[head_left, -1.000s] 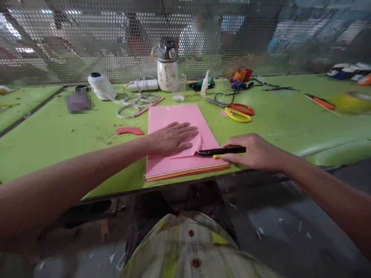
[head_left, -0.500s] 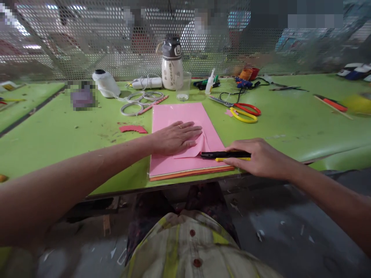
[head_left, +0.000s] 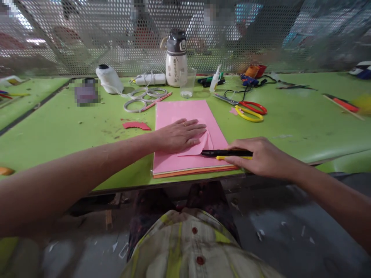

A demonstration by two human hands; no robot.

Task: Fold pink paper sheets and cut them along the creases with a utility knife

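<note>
My left hand [head_left: 181, 135] lies flat on a stack of coloured paper sheets [head_left: 179, 109], with pink on top and orange edges showing below. Under and beside its fingers is a smaller loose pink piece of paper [head_left: 197, 149], its right side creased and lifted. My right hand [head_left: 259, 156] is closed around a black-and-yellow plier-like hand tool [head_left: 217, 153], whose exact kind I cannot make out. The tool points left, low over the stack, and its tip meets the lower right edge of the loose piece. Whether its jaws grip the paper is unclear.
Scissors [head_left: 251, 112] with red and yellow handles lie right of the stack. A red paper piece [head_left: 136, 125] and white rings [head_left: 135, 105] are at left. Behind stand a thread cone [head_left: 110, 79], a bottle [head_left: 176, 63], a clear cup [head_left: 187, 85] and a glue bottle [head_left: 215, 79].
The whole view has shifted slightly, so everything sits a little further right. Relative to the paper, both hands and the tool look nearly unmoved.
</note>
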